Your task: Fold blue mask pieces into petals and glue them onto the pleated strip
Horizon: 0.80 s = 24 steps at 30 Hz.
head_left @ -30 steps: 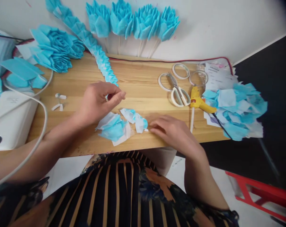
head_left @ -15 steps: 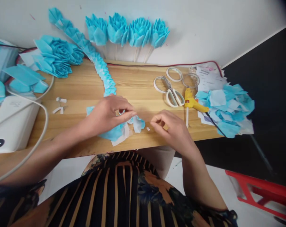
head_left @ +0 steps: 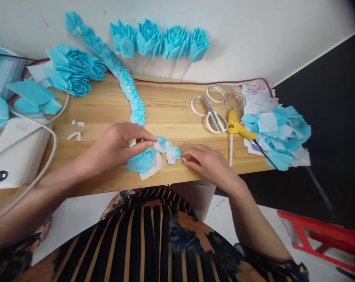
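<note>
My left hand (head_left: 127,143) hovers over blue paper pieces with thumb and forefinger brought together; whatever they hold is too small to make out. Under and beside it lie a flat blue sheet (head_left: 140,161) and a crumpled blue petal (head_left: 172,153). Low at the table, my right hand (head_left: 208,161) has thumb and forefinger closed around a small white scrap (head_left: 184,159), just right of that petal. A long strip of pleated blue petals (head_left: 126,80) runs from the wall down to the area behind my left hand.
Scissors (head_left: 214,117), tape rolls (head_left: 215,94) and a yellow glue gun (head_left: 236,127) lie to the right, beside a heap of blue petals (head_left: 283,129). Finished blue flowers (head_left: 148,39) lean on the wall. A white power bank (head_left: 19,152) with a cable stands left.
My right hand has moved down and left to the white scrap, and its fingers have closed around it. My left hand has drawn back slightly left, uncovering more of the petals.
</note>
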Motion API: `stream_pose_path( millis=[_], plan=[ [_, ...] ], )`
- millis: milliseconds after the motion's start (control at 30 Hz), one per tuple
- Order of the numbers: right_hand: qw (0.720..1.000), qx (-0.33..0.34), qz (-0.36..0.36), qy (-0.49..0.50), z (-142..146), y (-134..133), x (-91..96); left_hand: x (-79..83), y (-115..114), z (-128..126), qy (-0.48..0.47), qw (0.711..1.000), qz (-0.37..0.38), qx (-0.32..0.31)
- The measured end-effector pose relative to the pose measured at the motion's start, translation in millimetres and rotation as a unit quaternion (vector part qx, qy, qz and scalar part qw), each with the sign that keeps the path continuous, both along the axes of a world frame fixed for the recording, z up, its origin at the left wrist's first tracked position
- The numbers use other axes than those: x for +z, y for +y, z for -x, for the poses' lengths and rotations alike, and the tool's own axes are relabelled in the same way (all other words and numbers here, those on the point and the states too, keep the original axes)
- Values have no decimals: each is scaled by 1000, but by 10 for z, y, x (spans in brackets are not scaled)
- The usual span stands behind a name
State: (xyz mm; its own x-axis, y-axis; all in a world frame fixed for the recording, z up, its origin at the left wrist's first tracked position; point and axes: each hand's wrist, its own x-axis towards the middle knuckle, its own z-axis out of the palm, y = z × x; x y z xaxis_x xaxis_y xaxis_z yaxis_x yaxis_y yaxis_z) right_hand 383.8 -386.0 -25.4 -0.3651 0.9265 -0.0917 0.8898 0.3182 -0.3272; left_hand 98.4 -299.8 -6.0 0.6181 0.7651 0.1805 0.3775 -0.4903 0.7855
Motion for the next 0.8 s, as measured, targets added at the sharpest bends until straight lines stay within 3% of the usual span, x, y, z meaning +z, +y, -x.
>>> stream_pose_path(
  millis=[133, 233, 400, 533, 633, 800],
  plan=[
    [997, -13, -75, -31, 36, -40, -242, -5, -32, -53, 2, 1000, 12, -17],
    [995, -14, -96, -19, 23, 2, -296, 6, -36, -92, -2, 999, 28, -30],
    [975, -44, -150, 156, 187, 297, 53, 90, 24, -169, -33, 993, 109, -3],
    [951, 0, -197, 238, 560, 616, 366, 160, 151, -186, -129, 976, 172, 27],
    [940, 32, -190, 281, 828, 790, 433, 173, 237, -108, -211, 957, 188, 69],
    [937, 66, -151, 307, 1146, 1012, 378, 98, 279, 117, -296, 917, 238, 123]
  ],
)
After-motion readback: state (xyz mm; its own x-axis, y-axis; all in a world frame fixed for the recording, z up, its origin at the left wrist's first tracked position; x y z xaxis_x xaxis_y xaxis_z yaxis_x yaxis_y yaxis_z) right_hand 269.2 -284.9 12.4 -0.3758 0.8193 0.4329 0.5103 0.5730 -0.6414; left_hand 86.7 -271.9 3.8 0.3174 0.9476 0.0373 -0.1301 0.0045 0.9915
